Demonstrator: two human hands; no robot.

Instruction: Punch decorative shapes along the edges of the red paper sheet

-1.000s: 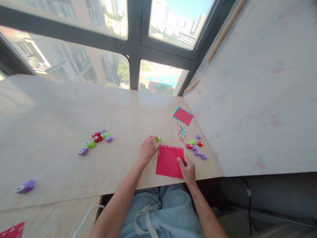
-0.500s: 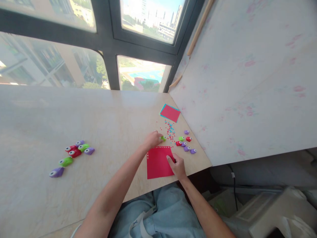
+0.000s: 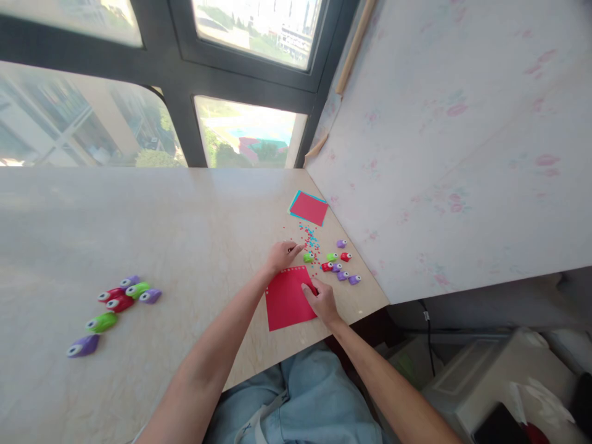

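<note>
1. Change: the green punch (image 3: 309, 258), between your left fingertips half a second ago, now lies on the table (image 3: 198, 246), just to the right of them and slightly nearer you.
2. Meaning: your left hand (image 3: 282, 256) appears to have let go, so, as far as one can judge, no punching is under way. Its fingers are slightly parted and seem empty; whether one fingertip brushes the punch, you cannot tell.
3. Your right hand (image 3: 322, 301) is closed on the red sheet (image 3: 287, 302), thumb on top and the other fingers largely hidden at the right edge.
4. Sheet: thin, flat, matte-looking, roughly square, left of your right fingers. Small holes (image 3: 296, 269) line its far edge, with a few at its left edge.
5. Punches: rounded, glossy, plastic-looking, each bearing a white eye-like disc. One coloured cluster (image 3: 343, 275) lies right of your right fingers; another cluster (image 3: 120, 303) lies well to the left of your left fingers.
6. Confetti (image 3: 311, 237): tiny red and blue bits, scattered around and beyond your left fingertips.
7. Paper stack (image 3: 309, 208): red over blue, beyond the confetti from your fingers. The table surface is smooth, pale and faintly veined.
</note>
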